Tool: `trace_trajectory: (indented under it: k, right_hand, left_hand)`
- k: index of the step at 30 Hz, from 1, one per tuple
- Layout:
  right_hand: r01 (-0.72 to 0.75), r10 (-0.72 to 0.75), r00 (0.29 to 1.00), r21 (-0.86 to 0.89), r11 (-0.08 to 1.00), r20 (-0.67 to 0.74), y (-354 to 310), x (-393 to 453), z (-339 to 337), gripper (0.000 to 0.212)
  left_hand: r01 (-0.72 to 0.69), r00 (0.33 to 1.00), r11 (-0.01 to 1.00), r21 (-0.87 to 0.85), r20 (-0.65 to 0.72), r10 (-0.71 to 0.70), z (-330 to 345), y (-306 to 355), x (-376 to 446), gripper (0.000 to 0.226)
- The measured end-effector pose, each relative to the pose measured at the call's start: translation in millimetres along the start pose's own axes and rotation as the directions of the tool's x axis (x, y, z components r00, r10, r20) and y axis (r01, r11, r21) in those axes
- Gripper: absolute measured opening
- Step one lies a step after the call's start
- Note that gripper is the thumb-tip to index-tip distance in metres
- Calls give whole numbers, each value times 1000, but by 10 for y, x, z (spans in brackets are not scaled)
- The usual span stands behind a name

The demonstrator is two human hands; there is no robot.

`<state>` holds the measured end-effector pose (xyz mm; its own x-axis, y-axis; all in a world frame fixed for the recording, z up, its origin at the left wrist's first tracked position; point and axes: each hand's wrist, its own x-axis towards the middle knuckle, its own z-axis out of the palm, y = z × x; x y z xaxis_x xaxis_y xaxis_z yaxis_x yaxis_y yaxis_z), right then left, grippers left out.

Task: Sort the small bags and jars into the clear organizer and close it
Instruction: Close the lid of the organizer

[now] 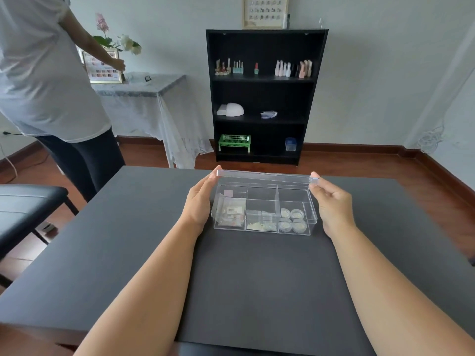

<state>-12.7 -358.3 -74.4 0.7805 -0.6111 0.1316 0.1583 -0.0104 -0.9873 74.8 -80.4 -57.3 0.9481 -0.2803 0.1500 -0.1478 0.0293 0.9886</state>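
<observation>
A clear organizer [264,231] with several compartments sits on the dark table. Small bags [231,213] lie in its left compartment, more bags [261,222] in the front middle one, and several small round jars [293,219] in the front right one. Its clear lid [267,176] stands raised over the back edge, tilted toward me. My left hand [200,201] grips the lid's left end, fingertips at the corner. My right hand [331,201] holds the lid's right end between thumb and fingers.
The dark table [128,253] spreads wide around the organizer. A black chair [28,201] stands at the left. A person in a white shirt [43,73] stands at the far left by a cloth-covered side table [144,86]. A black bookshelf [264,96] lines the back wall.
</observation>
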Motion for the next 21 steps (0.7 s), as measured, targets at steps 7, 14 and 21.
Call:
trace_trajectory:
  k: [7,14,21]
  right_hand:
    - [-35,38,988,-20,999,151,-59,-252,18,39]
    - [6,27,960,-117,993,279,-199,-480,57,94]
    - [15,51,956,-223,975,289,-184,-556,14,82]
  left_hand:
    - [-35,999,999,-18,-15,35,-73,-30,-207,51]
    - [-54,998,997,55,-19,55,-108,-55,-397,56]
    - [-45,998,997,68,-46,48,-150,-80,-494,57]
